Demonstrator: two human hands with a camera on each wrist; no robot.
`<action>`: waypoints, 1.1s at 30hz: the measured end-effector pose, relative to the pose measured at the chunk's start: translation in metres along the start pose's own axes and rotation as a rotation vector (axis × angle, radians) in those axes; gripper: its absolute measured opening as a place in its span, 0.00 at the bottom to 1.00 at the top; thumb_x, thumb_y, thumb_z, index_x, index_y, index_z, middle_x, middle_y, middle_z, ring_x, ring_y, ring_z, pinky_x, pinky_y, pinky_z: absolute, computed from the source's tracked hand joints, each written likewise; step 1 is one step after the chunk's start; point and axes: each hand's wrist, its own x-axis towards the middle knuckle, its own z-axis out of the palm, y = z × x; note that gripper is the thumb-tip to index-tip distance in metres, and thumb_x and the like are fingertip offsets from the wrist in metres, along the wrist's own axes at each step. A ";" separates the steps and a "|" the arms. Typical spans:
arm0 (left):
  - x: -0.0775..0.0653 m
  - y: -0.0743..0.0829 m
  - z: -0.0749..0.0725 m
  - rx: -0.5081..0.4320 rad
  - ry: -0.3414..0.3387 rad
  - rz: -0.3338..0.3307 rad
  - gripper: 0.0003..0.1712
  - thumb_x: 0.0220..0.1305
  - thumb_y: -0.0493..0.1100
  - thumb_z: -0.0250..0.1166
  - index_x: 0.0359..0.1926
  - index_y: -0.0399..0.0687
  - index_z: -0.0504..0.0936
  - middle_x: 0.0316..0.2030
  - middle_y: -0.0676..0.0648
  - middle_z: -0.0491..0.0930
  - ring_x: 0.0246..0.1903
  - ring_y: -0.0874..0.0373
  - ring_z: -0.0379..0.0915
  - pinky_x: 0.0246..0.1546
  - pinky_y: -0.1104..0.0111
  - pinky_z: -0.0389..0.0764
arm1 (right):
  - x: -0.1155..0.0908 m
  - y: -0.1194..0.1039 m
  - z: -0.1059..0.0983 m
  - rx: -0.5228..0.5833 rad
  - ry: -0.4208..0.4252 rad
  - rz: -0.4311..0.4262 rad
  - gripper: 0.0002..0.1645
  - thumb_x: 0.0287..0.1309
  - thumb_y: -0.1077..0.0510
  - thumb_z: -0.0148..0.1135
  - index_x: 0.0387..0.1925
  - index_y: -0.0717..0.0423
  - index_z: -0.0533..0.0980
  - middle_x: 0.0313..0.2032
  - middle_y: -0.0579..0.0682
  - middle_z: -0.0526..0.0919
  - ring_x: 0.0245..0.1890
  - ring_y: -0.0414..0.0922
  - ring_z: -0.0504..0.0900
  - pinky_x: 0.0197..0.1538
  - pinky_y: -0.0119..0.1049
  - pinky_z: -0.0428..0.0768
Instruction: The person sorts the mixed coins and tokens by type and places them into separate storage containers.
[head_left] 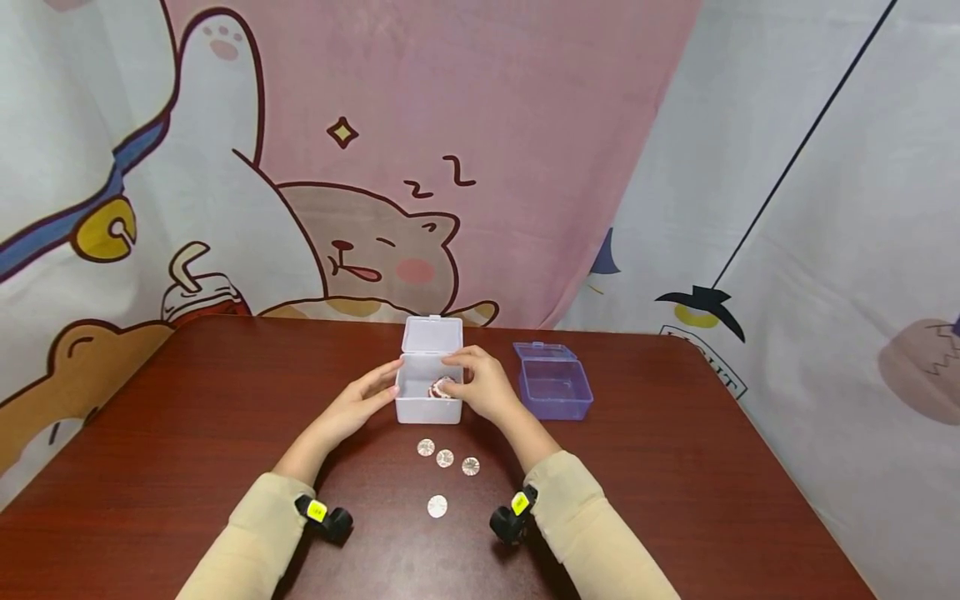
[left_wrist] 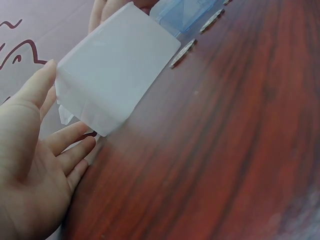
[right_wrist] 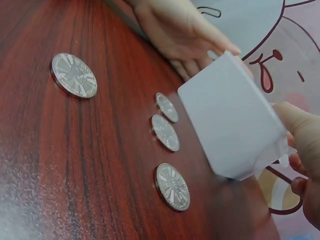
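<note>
At 6 o'clock from the white box (head_left: 429, 412), four silvery coins (head_left: 445, 458) left out; something red-and-white (head_left: 437, 390) already inside. Left hand (head_left: 356, 408) at 9, fingers wide; right hand (head_left: 487, 387) at 3, can't tell if gripping.

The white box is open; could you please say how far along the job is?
Done: the white box and purple box stand open. In hand: the left hand touches the white box's left side; the right hand is at a red-and-white item inside, its grip unclear. Left, perhaps: four coins lie on the table.
</note>
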 end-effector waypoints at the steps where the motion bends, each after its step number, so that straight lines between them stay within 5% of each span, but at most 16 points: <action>1: 0.000 0.000 0.000 0.001 -0.001 -0.002 0.30 0.70 0.38 0.56 0.71 0.43 0.61 0.66 0.34 0.62 0.64 0.38 0.60 0.61 0.46 0.59 | -0.001 -0.001 -0.001 0.006 0.010 -0.008 0.23 0.46 0.60 0.75 0.47 0.61 0.82 0.45 0.51 0.79 0.33 0.48 0.75 0.35 0.34 0.73; 22: 0.000 0.002 0.001 0.006 0.007 0.001 0.30 0.70 0.35 0.55 0.71 0.40 0.60 0.66 0.33 0.62 0.63 0.37 0.60 0.61 0.48 0.59 | -0.043 -0.028 -0.027 0.103 0.054 -0.080 0.25 0.45 0.60 0.76 0.48 0.59 0.82 0.42 0.50 0.80 0.31 0.55 0.72 0.32 0.34 0.70; 33: -0.006 0.031 0.004 0.012 -0.008 0.007 0.29 0.69 0.30 0.53 0.69 0.29 0.58 0.63 0.26 0.61 0.62 0.31 0.59 0.59 0.45 0.60 | -0.066 -0.029 -0.037 0.075 0.021 -0.102 0.25 0.42 0.57 0.78 0.47 0.53 0.83 0.41 0.44 0.80 0.32 0.41 0.71 0.34 0.42 0.73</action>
